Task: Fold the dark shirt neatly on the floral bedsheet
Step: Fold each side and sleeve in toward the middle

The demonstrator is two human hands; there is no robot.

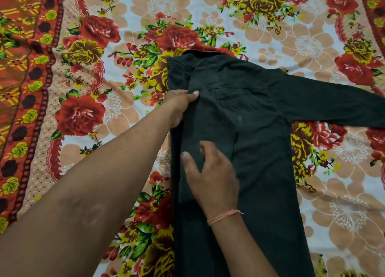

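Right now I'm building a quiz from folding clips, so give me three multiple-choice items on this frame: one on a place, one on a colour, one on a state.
1. On the dark shirt, which way does the spread sleeve point?
A. Right
B. Left
C. Toward the person

2. What colour is the wrist thread?
A. Blue
B. Pinkish-orange
C. White

3. How is the right hand?
A. Clenched in a fist
B. Lifted off the shirt
C. Open, resting on the shirt

Key:
1 A, the sleeve lies out to the right across the floral bedsheet.
2 B, a pale pinkish-orange strand circles the right wrist.
3 C, its fingers are spread on the cloth, while the left hand pinches the folded edge.
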